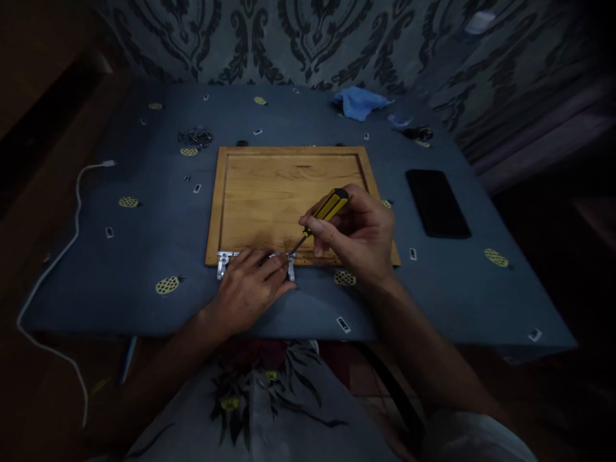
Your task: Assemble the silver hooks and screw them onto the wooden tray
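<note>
The metal fitting (291, 270) sits at the wooden panel's (283, 186) near edge, its middle hidden. The person's left hand (253, 282) covers it, fingers bent; I cannot tell whether they grip it. The right hand (363, 231), above the panel's near right area, is closed on the screwdriver (330, 206), tilted, tip at the fitting's right end. Right of the panel lies a phone (437, 203); beyond its far edge, a blue cloth (360, 102); left, a white cable (77, 212).

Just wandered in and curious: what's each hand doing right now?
Left hand: resting over the metal fitting; whether it grips cannot be told.
Right hand: closed around the yellow-and-black screwdriver, its tip at the fitting's right end.
</note>
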`<state>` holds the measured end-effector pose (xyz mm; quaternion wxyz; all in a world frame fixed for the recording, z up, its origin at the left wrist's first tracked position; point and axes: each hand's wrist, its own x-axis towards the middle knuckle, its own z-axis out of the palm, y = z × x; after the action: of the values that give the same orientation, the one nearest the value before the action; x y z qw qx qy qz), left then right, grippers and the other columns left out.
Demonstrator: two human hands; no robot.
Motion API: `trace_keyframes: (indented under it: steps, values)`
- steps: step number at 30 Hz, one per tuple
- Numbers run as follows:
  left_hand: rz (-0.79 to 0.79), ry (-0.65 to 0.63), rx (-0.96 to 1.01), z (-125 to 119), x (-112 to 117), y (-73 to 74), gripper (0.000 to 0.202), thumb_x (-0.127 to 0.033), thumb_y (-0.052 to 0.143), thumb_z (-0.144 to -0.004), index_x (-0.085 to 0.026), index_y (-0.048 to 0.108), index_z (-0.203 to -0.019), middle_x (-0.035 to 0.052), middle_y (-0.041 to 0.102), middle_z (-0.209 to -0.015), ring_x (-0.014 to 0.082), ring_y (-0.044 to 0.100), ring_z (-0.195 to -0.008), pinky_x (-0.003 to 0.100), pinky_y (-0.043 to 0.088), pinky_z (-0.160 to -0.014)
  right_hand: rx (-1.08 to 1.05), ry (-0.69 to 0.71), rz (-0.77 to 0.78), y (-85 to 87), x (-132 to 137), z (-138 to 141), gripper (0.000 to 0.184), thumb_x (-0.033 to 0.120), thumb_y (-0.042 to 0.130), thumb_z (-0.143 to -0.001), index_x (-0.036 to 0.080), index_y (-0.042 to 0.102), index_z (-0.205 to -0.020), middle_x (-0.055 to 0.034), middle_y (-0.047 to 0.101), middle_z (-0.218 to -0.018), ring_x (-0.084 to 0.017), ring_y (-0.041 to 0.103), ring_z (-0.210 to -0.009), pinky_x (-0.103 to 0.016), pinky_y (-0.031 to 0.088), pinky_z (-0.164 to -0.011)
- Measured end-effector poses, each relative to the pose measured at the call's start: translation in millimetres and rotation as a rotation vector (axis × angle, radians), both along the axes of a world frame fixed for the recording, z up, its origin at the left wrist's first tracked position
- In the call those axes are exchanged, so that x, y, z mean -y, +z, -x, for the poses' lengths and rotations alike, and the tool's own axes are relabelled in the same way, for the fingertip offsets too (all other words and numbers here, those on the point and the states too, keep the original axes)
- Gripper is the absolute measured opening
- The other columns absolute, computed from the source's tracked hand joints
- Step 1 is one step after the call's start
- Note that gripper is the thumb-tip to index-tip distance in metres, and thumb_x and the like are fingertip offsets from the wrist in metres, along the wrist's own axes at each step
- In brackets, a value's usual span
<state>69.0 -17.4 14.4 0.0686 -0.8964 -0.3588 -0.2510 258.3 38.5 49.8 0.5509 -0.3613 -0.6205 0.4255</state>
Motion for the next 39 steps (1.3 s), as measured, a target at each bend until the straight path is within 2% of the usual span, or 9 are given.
trace_keyframes:
  steps: [3, 9, 13, 17, 20, 25, 31, 36, 39]
  values:
    - [0.003, 0.0, -0.007, -1, 0, -0.7, 0.02, -0.032, 0.063, -0.101, -0.014, 0.072, -0.105, 0.003, 0.079, -0.108, 0.0213, 0.07, -0.094, 0.037, 0.053, -0.083, -0.008, 0.045, 0.025, 1.6, 1, -2, 0.033, 0.044, 0.086, -0.078, 0.023, 0.062, -0.078, 0.0045, 0.07, -0.076, -0.006, 0.058, -0.043, -0.019, 0.049, -0.037]
    - [0.008, 0.009, -0.024, -1, 0, -1.9, 0.019, -0.032, 0.064, -0.1, -0.015, 0.072, -0.104, 0.0034, 0.079, -0.108, 0.0208, 0.07, -0.093, 0.037, 0.053, -0.083, 0.036, 0.118, 0.07, 7.9, 3, -8, 0.027, 0.045, 0.076, -0.089, 0.023, 0.075, -0.104, -0.0009, 0.076, -0.092, -0.007, 0.062, -0.048, -0.024, 0.057, -0.05]
    - [0.008, 0.001, -0.025, 0, 0, -1.9, 0.021, -0.033, 0.062, -0.102, -0.015, 0.072, -0.104, 0.0041, 0.079, -0.107, 0.0214, 0.07, -0.096, 0.037, 0.052, -0.083, 0.024, 0.082, 0.022, 5.4, 1, -8, 0.024, 0.041, 0.084, -0.082, 0.021, 0.074, -0.089, -0.0003, 0.077, -0.092, -0.005, 0.058, -0.045, -0.02, 0.052, -0.043]
    - [-0.002, 0.003, 0.0, 0, -1, -0.7, 0.021, -0.032, 0.061, -0.102, -0.014, 0.072, -0.102, 0.0028, 0.079, -0.106, 0.0217, 0.07, -0.095, 0.037, 0.052, -0.083, -0.015, 0.066, 0.025, 4.0, -1, -6, 0.028, 0.039, 0.088, -0.076, 0.021, 0.067, -0.079, 0.0012, 0.077, -0.086, -0.005, 0.055, -0.043, -0.018, 0.047, -0.038]
    - [-0.003, -0.004, 0.011, 0, -1, -0.6, 0.02, -0.032, 0.063, -0.101, -0.014, 0.072, -0.102, 0.0027, 0.079, -0.106, 0.0214, 0.07, -0.094, 0.036, 0.052, -0.083, 0.002, 0.067, 0.064, 7.5, -1, -7, 0.032, 0.044, 0.089, -0.074, 0.022, 0.068, -0.083, 0.0018, 0.076, -0.08, -0.007, 0.058, -0.047, -0.02, 0.051, -0.04]
    - [0.001, 0.0, -0.004, 0, 0, -2.1, 0.023, -0.034, 0.061, -0.102, -0.015, 0.073, -0.104, 0.0034, 0.079, -0.108, 0.0212, 0.07, -0.096, 0.037, 0.053, -0.085, 0.062, 0.101, 0.073, 12.3, 2, -9, 0.026, 0.043, 0.082, -0.084, 0.022, 0.076, -0.099, -0.0005, 0.076, -0.088, -0.007, 0.061, -0.049, -0.023, 0.057, -0.051]
    - [0.021, 0.0, -0.027, 1, 0, -1.9, 0.023, -0.033, 0.059, -0.103, -0.014, 0.073, -0.105, 0.0052, 0.078, -0.106, 0.0213, 0.07, -0.096, 0.037, 0.054, -0.084, 0.036, 0.006, 0.012, 4.3, 6, -1, 0.027, 0.04, 0.088, -0.077, 0.022, 0.067, -0.08, 0.0032, 0.073, -0.079, -0.007, 0.059, -0.045, -0.022, 0.051, -0.042]
    - [0.038, -0.004, -0.021, 1, 1, -2.1, 0.022, -0.032, 0.062, -0.101, -0.014, 0.073, -0.106, 0.006, 0.078, -0.109, 0.0222, 0.07, -0.098, 0.038, 0.054, -0.085, 0.022, -0.153, -0.022, 2.1, 6, 2, 0.034, 0.05, 0.086, -0.077, 0.024, 0.064, -0.081, 0.0039, 0.07, -0.076, -0.008, 0.057, -0.043, -0.024, 0.049, -0.038]
    - [0.044, -0.005, -0.028, 2, 1, -2.1, 0.022, -0.033, 0.062, -0.101, -0.014, 0.072, -0.107, 0.0061, 0.078, -0.109, 0.0225, 0.07, -0.099, 0.038, 0.054, -0.086, 0.027, -0.189, -0.033, 4.0, 6, 0, 0.033, 0.05, 0.085, -0.079, 0.025, 0.064, -0.082, 0.0038, 0.067, -0.074, -0.008, 0.056, -0.043, -0.024, 0.049, -0.038]
